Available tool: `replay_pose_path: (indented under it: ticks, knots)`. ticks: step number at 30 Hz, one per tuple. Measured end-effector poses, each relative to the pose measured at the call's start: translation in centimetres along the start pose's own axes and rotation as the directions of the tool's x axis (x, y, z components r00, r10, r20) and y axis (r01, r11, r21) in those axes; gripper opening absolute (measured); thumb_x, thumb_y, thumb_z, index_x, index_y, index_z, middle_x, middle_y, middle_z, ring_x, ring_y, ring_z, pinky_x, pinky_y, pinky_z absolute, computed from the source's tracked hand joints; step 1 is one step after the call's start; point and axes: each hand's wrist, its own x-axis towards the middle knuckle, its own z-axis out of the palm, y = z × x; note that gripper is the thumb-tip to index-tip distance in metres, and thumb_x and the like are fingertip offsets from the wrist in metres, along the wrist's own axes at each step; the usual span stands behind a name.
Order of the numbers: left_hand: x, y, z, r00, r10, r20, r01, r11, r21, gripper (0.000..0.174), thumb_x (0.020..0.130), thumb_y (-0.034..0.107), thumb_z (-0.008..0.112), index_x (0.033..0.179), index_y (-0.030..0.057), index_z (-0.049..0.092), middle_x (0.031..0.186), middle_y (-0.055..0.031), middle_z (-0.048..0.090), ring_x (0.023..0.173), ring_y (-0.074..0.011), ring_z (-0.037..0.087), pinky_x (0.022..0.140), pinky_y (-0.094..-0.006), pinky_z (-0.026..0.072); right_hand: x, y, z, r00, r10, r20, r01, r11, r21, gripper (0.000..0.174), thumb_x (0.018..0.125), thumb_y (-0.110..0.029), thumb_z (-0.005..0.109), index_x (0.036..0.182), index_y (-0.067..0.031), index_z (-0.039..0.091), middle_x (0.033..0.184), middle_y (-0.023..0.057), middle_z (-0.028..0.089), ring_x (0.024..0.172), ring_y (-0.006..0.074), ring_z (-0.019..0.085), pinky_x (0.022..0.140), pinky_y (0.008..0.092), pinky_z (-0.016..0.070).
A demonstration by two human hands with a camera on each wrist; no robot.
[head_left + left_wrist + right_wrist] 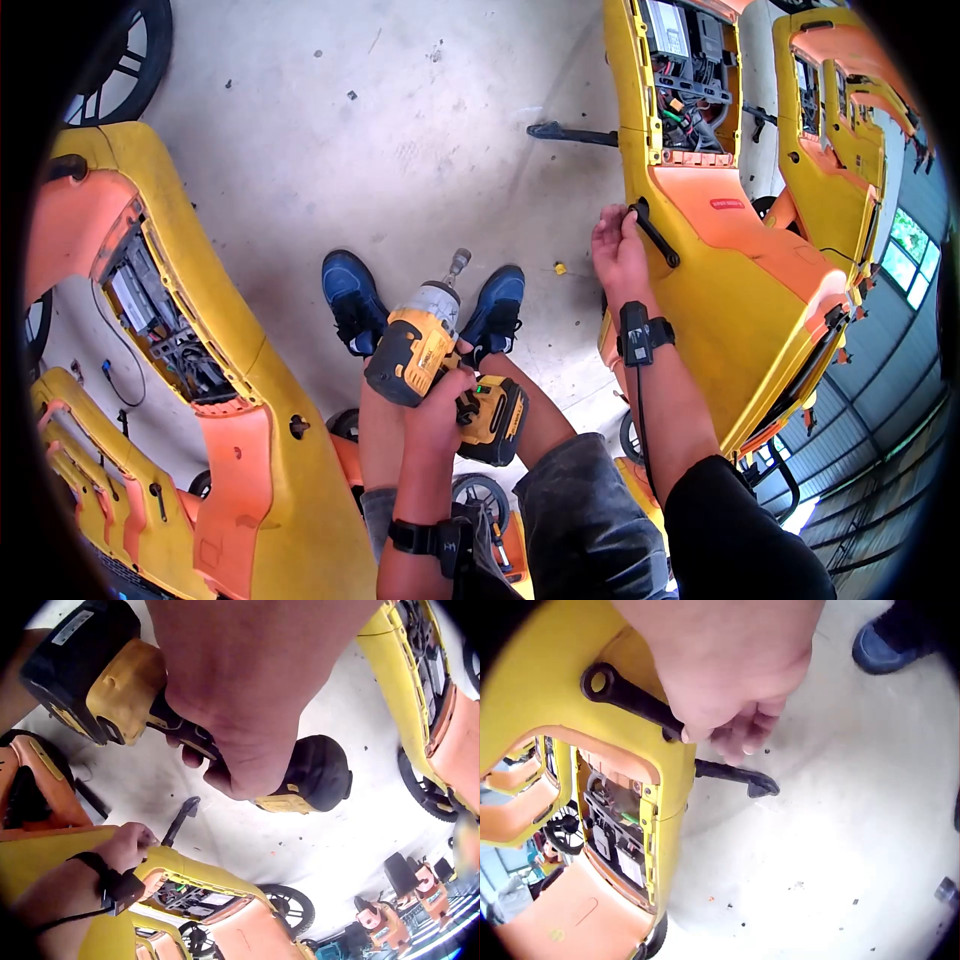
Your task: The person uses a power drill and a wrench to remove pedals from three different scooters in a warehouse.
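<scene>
My left hand [440, 400] grips the handle of a yellow-and-black cordless impact wrench [415, 345], with a battery at its base. A metal socket [459, 263] on its nose points toward the floor between my shoes. The left wrist view shows this hand [232, 697] wrapped around the handle. On the right, a black crank arm [656, 235] sits against the side of a yellow-and-orange bike body [740, 290]. My right hand [615, 245] touches the crank's upper end with its thumb. Its other fingers [739, 739] lie loosely bent off to the side, around nothing visible.
Another yellow-and-orange body [300, 520] stands close on my left, with an open bay of wiring. More such bodies [850, 150] line up at the right. A black kickstand [572, 133] juts over the concrete floor [400, 130]. A small yellow piece [560, 268] lies by my shoe.
</scene>
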Motion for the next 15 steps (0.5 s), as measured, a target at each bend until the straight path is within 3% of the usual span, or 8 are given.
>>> replay_pose_path:
  ticks: [4, 6, 9, 15]
  knots:
    - [0.2, -0.2, -0.3, 1.0, 0.006, 0.017, -0.008, 0.997, 0.08, 0.044, 0.072, -0.009, 0.058, 0.113, 0.005, 0.056, 0.098, -0.0036, 0.062, 0.078, -0.0121, 0.059, 0.07, -0.0278, 0.0494, 0.4, 0.5, 1.1, 0.998, -0.031, -0.054, 0.035, 0.996, 0.079, 0.022, 0.101, -0.029, 0.049, 0.1, -0.0083, 0.057, 0.092, 0.0005, 0.065, 0.085, 0.0112, 0.062, 0.07, 0.0249, 0.0488]
    - [0.1, -0.2, -0.3, 1.0, 0.004, 0.012, -0.005, 0.995, 0.097, 0.045, 0.072, -0.009, 0.058, 0.114, 0.0052, 0.056, 0.1, -0.004, 0.063, 0.08, -0.0124, 0.06, 0.071, -0.0281, 0.0499, 0.5, 0.4, 1.8, 0.986, -0.019, -0.165, 0.042, 0.99, 0.134, 0.022, 0.102, -0.028, 0.046, 0.098, -0.0088, 0.056, 0.088, -0.0006, 0.065, 0.08, 0.0102, 0.062, 0.066, 0.0236, 0.0466]
    - [0.0, -0.2, -0.3, 0.999, -0.012, 0.038, 0.007, 0.992, 0.128, 0.047, 0.072, -0.01, 0.057, 0.116, 0.0056, 0.055, 0.103, -0.005, 0.063, 0.083, -0.0134, 0.06, 0.074, -0.0291, 0.0507, 1.0, 0.5, 2.0, 0.987, 0.011, -0.162, 0.031, 0.966, 0.255, 0.02, 0.101, -0.028, 0.047, 0.098, -0.0103, 0.056, 0.086, -0.0019, 0.065, 0.077, 0.0086, 0.061, 0.064, 0.0228, 0.0453]
    - [0.3, -0.6, -0.5, 0.999, -0.016, 0.028, 0.013, 0.995, 0.098, 0.046, 0.072, -0.01, 0.057, 0.116, 0.0054, 0.055, 0.103, -0.0048, 0.062, 0.084, -0.0138, 0.06, 0.074, -0.0295, 0.0507, 2.3, 1.3, 0.7, 0.989, -0.041, -0.144, 0.079, 0.961, 0.265, 0.014, 0.1, -0.026, 0.05, 0.098, -0.0145, 0.058, 0.085, -0.0048, 0.063, 0.074, 0.0057, 0.059, 0.061, 0.0214, 0.0416]
